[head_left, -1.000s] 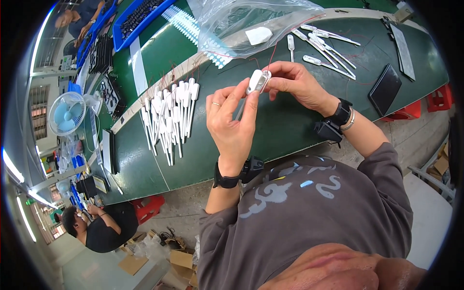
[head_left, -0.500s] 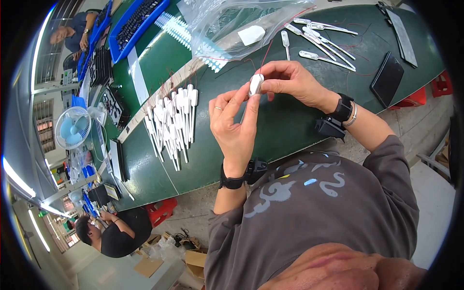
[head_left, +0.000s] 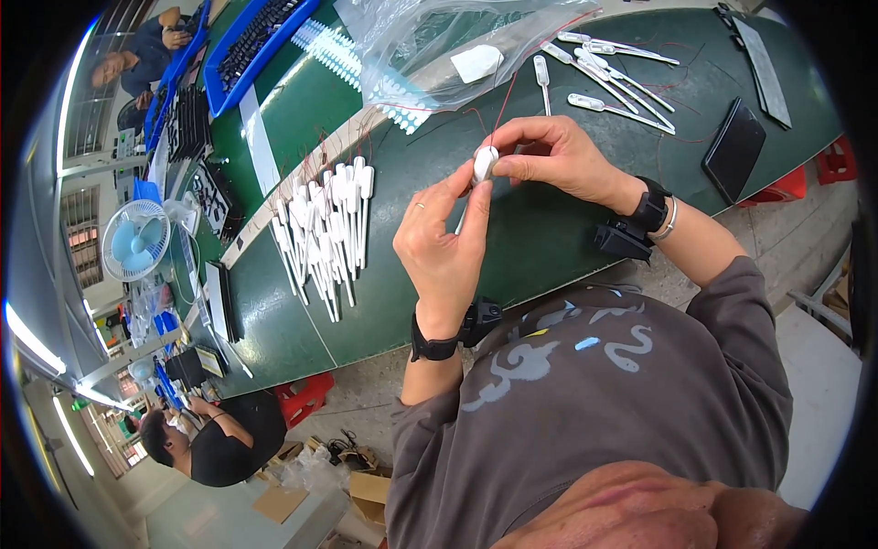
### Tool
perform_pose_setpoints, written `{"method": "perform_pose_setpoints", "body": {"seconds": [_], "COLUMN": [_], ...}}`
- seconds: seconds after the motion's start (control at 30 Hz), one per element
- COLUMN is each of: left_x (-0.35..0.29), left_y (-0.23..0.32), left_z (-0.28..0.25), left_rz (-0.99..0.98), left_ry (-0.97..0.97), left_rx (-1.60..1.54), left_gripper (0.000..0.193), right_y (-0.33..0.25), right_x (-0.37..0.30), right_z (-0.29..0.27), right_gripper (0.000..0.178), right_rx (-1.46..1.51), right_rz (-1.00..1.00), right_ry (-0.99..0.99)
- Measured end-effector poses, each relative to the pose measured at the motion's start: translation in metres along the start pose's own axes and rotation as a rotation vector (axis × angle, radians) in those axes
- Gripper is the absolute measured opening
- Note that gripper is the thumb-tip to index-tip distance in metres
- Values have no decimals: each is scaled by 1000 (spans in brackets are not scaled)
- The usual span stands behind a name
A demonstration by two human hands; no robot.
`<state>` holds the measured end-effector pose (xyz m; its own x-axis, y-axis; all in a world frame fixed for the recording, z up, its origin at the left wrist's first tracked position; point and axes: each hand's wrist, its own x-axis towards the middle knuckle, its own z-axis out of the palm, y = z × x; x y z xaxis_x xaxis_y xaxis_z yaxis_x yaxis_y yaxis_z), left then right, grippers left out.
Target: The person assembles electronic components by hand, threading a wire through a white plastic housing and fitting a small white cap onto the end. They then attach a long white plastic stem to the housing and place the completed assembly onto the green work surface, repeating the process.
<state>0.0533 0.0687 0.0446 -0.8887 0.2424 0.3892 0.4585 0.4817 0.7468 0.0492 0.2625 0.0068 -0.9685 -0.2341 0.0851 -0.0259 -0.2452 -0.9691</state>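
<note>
My left hand (head_left: 444, 233) is closed, thumb and fingers pinching a white stick with an oval head (head_left: 486, 164). Its thin stem runs down behind the left fingers, mostly hidden. From the right, my right hand (head_left: 569, 163) pinches the same head between thumb and bent fingers. A red wire (head_left: 505, 105) rises from the head towards the plastic bag. Left of my hands lies a bundle of similar white sticks (head_left: 325, 224), wires trailing from their heads. Beyond my right hand, several more sticks with open-looking heads (head_left: 608, 78) lie loosely on the green table (head_left: 549, 238).
A clear plastic bag (head_left: 402, 37) and a white crumpled piece (head_left: 476, 64) lie at the far side, near a sheet of pale stickers (head_left: 331, 57). A black phone (head_left: 734, 151) and a flat grey bar (head_left: 762, 75) lie right. Co-workers sit left, near a fan (head_left: 135, 241).
The oval head has turned a little between my fingers and sits slightly lower. Both hands stay almost in place. The far co-worker's raised hand has shifted.
</note>
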Motion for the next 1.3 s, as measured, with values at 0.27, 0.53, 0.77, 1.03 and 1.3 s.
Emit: {"method": "perform_pose_setpoints", "body": {"seconds": [0.27,0.53,0.77,1.03,1.3], "left_x": [1,0,-2,3,6], "left_y": [-3,-10,-5,-10,-19], "left_z": [1,13,18,16,16], "left_rz": [148,391,396,404,439], "left_ry": [19,122,157,124,58], "left_rx": [238,548,587,554,536], "left_gripper": [24,26,26,28,28], "right_y": [1,10,5,6,7], "right_x": [0,-1,-5,0,0], "right_z": [2,5,8,3,4], "right_gripper": [20,21,20,20,20], "right_rx": [23,28,-79,-12,-39], "right_rz": [16,36,-57,12,70], "right_ry": [-5,60,117,124,109]}}
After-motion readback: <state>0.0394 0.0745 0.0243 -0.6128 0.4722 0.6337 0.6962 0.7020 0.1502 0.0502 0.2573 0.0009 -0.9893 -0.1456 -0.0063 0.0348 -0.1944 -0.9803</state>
